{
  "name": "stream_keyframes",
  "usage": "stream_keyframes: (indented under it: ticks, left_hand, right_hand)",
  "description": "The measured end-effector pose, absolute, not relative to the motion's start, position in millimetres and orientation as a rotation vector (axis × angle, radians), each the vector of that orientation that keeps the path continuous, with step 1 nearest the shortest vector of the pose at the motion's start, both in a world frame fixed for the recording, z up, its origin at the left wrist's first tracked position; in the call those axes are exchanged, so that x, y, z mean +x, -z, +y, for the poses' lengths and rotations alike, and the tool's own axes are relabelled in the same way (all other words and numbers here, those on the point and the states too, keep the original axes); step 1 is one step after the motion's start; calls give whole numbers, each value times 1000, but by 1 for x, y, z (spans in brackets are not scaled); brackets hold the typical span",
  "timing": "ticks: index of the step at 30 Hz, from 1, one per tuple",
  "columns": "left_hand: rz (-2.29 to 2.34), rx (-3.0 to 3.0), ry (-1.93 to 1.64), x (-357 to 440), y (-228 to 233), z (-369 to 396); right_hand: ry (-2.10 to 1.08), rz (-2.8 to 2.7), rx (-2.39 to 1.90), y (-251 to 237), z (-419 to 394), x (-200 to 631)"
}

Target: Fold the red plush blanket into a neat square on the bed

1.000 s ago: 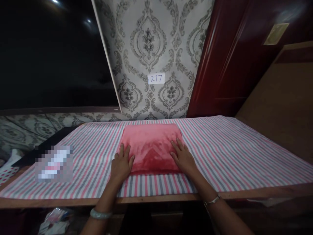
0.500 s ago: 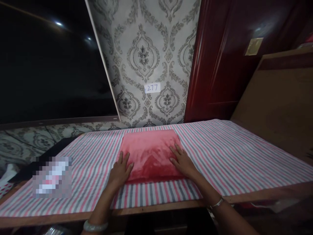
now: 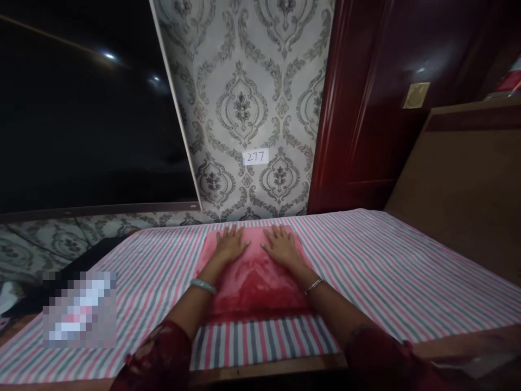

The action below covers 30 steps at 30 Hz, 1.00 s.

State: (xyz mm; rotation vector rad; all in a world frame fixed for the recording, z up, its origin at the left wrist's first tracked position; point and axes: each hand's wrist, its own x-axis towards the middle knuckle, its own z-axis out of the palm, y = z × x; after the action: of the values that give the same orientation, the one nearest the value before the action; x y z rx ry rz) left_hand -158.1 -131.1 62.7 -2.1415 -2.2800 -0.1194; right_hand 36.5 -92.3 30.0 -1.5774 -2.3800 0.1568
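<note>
Folded pink cloth lies flat on the striped worktop, below the wall's numbered label. Left hand and right hand rest spread and flat on its far edge, gripping nothing. It looks soft, plush and light, likely to sag, so best lifted by its folded edges.

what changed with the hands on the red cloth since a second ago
Both hands slid from the near corners of the folded red cloth to its far edge: the left hand and right hand now lie flat, side by side. Nothing was gripped or let go. The cloth and the striped sheet stayed put.
</note>
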Motion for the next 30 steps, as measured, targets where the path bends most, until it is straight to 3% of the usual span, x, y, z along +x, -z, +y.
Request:
stream_keyframes:
  ticks: [7,30]
  left_hand:
    - [-2264,-2079,143,-163,-15,-124]
    - [-2253,-2110,100,-163,-13,-117]
  right_hand:
    - [-41,-2358,-1538,5,-86,36]
    - [52,-2365,-1508,12,-82,34]
